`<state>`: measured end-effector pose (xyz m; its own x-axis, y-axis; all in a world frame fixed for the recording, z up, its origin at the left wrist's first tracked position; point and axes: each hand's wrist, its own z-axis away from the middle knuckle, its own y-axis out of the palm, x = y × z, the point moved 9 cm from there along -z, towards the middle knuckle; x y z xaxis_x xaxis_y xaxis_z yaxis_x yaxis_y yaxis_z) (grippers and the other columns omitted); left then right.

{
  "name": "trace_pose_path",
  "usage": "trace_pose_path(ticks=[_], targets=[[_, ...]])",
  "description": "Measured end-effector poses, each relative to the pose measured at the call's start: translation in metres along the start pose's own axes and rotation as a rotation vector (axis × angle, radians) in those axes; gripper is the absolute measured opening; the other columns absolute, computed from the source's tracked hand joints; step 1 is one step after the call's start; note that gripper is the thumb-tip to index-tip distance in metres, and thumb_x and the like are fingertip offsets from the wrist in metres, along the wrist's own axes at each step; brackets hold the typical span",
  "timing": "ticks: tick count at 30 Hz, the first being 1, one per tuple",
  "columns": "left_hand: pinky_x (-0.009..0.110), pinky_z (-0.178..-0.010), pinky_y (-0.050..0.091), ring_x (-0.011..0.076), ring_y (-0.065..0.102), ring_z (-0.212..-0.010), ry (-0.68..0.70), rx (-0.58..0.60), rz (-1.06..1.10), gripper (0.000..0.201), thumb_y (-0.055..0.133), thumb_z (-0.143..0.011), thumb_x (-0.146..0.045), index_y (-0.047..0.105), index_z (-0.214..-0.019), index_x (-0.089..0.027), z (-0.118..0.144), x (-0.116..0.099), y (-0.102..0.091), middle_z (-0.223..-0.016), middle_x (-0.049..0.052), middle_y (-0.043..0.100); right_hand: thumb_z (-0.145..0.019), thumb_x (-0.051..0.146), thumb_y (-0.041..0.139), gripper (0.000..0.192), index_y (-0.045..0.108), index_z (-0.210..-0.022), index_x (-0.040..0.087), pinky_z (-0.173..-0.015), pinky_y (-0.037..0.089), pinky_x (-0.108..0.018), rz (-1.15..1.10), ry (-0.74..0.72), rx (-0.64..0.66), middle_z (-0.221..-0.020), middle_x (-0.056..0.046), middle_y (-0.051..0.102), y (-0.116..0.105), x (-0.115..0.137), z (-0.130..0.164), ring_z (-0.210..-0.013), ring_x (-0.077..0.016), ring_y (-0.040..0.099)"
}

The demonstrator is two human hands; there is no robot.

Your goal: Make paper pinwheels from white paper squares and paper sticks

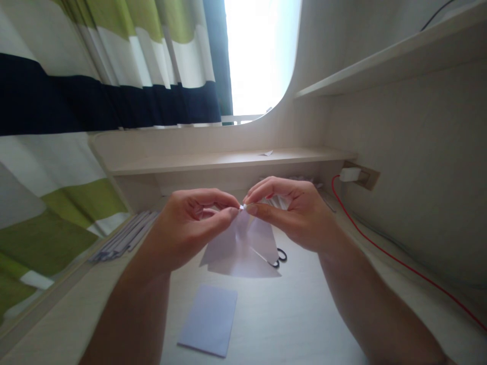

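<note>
My left hand (198, 218) and my right hand (292, 210) meet above the desk, thumbs and forefingers closed in a pinch. Between the fingertips is a small folded white piece of paper (242, 207), mostly covered by the fingers. Just below are white paper sheets (239, 258) with slanted edges; I cannot tell whether they join the pinched piece. A pair of scissors (279, 258) with black handles lies at the right edge of these sheets. Closer to me, a pale rectangular stack of paper (209, 319) rests flat on the desk.
Folded paper strips (124, 235) are piled on the left. More white papers lie behind my right hand, partly hidden. A low shelf (228, 161) runs along the back, with a paper scrap (267, 153) on it. On the right, a red cable (365, 235) runs from a white plug (349, 175).
</note>
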<state>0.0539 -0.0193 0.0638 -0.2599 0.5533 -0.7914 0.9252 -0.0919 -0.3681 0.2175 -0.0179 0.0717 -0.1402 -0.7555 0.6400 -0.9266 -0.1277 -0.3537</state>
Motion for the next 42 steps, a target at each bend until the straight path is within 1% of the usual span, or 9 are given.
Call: trace_pose_path(ticks=[5,10,13,16,20,27,32,38,42], targets=[[0.021,-0.053,0.053,0.0155,0.07,-0.064,-0.026,0.02,0.084,0.008,0.082,-0.083,-0.027,0.084,-0.09,-0.022,-0.002,0.005,-0.001,-0.079,0.005,0.079,-0.087,0.036,0.082,0.015,0.081,-0.092,0.021,-0.081,0.054,-0.035,-0.115,0.033,0.036,-0.094,-0.004,0.079,0.003,-0.013,-0.004,-0.088,-0.0194,0.07],[0.022,-0.062,0.058,0.0167,0.074,-0.074,-0.014,0.013,0.16,0.012,0.084,-0.079,-0.021,0.083,-0.091,-0.023,-0.001,0.0,-0.004,-0.088,0.006,0.081,-0.083,0.033,0.085,0.017,0.081,-0.093,0.019,-0.068,0.054,-0.03,-0.408,0.169,0.107,-0.085,-0.003,0.077,0.014,-0.031,-0.005,-0.074,-0.0153,0.068],[0.021,-0.066,0.059,0.0165,0.075,-0.077,-0.001,0.006,0.174,0.014,0.082,-0.079,-0.016,0.083,-0.091,-0.023,0.001,-0.004,-0.005,-0.088,0.005,0.081,-0.081,0.03,0.087,0.016,0.081,-0.092,0.019,-0.066,0.055,-0.029,-0.525,0.209,0.153,-0.082,-0.002,0.077,0.021,-0.034,-0.004,-0.072,-0.0144,0.069],[0.022,-0.068,0.06,0.0174,0.075,-0.078,0.011,0.021,0.157,0.015,0.082,-0.079,-0.016,0.082,-0.092,-0.023,0.001,-0.006,-0.004,-0.087,0.005,0.08,-0.08,0.029,0.088,0.017,0.081,-0.092,0.02,-0.069,0.057,-0.029,-0.548,0.216,0.175,-0.084,-0.002,0.078,0.024,-0.034,-0.004,-0.075,-0.015,0.07],[0.022,-0.063,0.059,0.0169,0.074,-0.074,0.002,0.037,0.13,0.011,0.083,-0.079,-0.02,0.082,-0.09,-0.024,0.001,-0.006,-0.004,-0.085,0.005,0.079,-0.079,0.03,0.088,0.016,0.081,-0.09,0.02,-0.071,0.058,-0.03,-0.556,0.218,0.185,-0.085,-0.002,0.078,0.025,-0.035,-0.005,-0.075,-0.0148,0.07],[0.023,-0.061,0.057,0.0175,0.071,-0.072,0.007,0.024,0.116,0.01,0.084,-0.078,-0.023,0.081,-0.087,-0.023,0.0,-0.004,-0.005,-0.082,0.006,0.078,-0.078,0.03,0.088,0.015,0.081,-0.089,0.022,-0.074,0.059,-0.031,-0.549,0.184,0.192,-0.087,-0.002,0.078,0.026,-0.034,-0.004,-0.079,-0.0156,0.07],[0.022,-0.055,0.053,0.0164,0.068,-0.067,0.011,0.056,0.116,0.01,0.086,-0.076,-0.024,0.081,-0.085,-0.022,-0.002,-0.004,-0.001,-0.079,0.006,0.076,-0.079,0.029,0.088,0.014,0.081,-0.088,0.022,-0.078,0.061,-0.034,-0.566,0.142,0.238,-0.089,-0.003,0.079,0.032,-0.031,-0.005,-0.083,-0.0171,0.072],[0.022,-0.056,0.05,0.0155,0.064,-0.067,0.024,0.02,0.085,0.013,0.088,-0.073,-0.027,0.078,-0.081,-0.022,-0.006,-0.001,-0.005,-0.076,0.004,0.072,-0.078,0.03,0.088,0.014,0.081,-0.088,0.023,-0.081,0.062,-0.036,-0.551,0.127,0.245,-0.09,-0.003,0.079,0.033,-0.031,-0.006,-0.086,-0.0177,0.073],[0.022,-0.056,0.048,0.0145,0.062,-0.068,0.039,0.006,0.033,0.019,0.089,-0.073,-0.03,0.076,-0.084,-0.021,-0.01,0.007,-0.01,-0.081,0.004,0.071,-0.078,0.029,0.089,0.016,0.08,-0.088,0.022,-0.086,0.062,-0.035,-0.592,0.161,0.244,-0.095,-0.004,0.08,0.035,-0.036,-0.007,-0.089,-0.0167,0.074]])
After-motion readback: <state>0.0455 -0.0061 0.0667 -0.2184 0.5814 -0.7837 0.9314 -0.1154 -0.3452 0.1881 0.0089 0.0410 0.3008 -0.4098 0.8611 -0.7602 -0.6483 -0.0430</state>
